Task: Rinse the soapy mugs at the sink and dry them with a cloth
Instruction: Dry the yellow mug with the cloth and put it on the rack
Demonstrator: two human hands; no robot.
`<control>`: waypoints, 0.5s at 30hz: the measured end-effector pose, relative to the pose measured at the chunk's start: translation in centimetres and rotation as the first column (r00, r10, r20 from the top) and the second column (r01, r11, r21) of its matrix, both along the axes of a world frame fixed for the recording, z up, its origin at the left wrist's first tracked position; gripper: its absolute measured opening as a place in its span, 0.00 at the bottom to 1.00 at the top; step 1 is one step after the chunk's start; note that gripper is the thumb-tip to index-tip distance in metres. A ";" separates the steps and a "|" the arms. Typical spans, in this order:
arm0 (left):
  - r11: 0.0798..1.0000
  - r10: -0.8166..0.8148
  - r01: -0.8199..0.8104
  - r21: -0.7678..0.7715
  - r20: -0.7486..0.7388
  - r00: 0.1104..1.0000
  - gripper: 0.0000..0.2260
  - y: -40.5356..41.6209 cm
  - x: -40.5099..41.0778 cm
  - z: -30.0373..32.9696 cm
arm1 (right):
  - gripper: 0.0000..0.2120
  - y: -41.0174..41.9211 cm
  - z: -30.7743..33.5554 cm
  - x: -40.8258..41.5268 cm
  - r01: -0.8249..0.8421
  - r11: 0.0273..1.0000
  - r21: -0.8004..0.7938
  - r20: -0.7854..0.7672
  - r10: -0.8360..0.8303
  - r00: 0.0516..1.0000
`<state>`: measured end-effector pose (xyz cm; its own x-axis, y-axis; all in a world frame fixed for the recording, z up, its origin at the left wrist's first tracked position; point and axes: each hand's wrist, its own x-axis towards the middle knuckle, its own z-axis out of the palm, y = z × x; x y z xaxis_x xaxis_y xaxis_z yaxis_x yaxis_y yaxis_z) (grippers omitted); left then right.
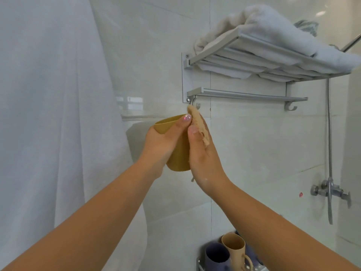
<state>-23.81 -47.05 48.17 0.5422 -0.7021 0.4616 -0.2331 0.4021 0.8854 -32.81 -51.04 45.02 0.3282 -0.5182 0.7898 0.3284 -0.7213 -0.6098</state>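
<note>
Mustard mug point(178, 153) clamped in left grip point(160, 141); right grip point(203, 155), at three o'clock, pinches tan cloth point(198, 124) against it.

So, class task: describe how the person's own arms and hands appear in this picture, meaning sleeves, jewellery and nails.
Both forearms are bare, with no sleeves, watch or bracelets in view. The left hand has a glittery pink-painted thumbnail. The right hand shows no rings; its thumbnail looks plain or pale.
</note>
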 end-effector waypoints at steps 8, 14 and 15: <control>0.994 -0.082 0.074 -0.083 -0.095 0.992 0.37 0.7 1.1 -0.5 | 0.19 -0.5 1.3 -0.7 -0.049 0.999 -0.018 -0.101 0.047 0.994; 0.988 -0.049 0.008 -0.155 -0.263 0.964 0.39 0.6 2.0 -0.6 | 0.27 1.3 -1.5 0.0 -0.021 0.999 -0.040 -0.149 0.015 0.989; 0.988 -0.055 0.013 -0.156 -0.269 0.961 0.39 0.7 2.1 -0.6 | 0.27 1.5 -1.8 0.2 0.015 0.994 -0.106 -0.149 -0.031 0.988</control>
<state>-21.74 -46.39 47.62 0.6390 -0.6558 0.4019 0.0243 0.5395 0.8416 -32.65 -49.58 43.25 0.4358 -0.4447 0.7825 0.2218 -0.7895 -0.5722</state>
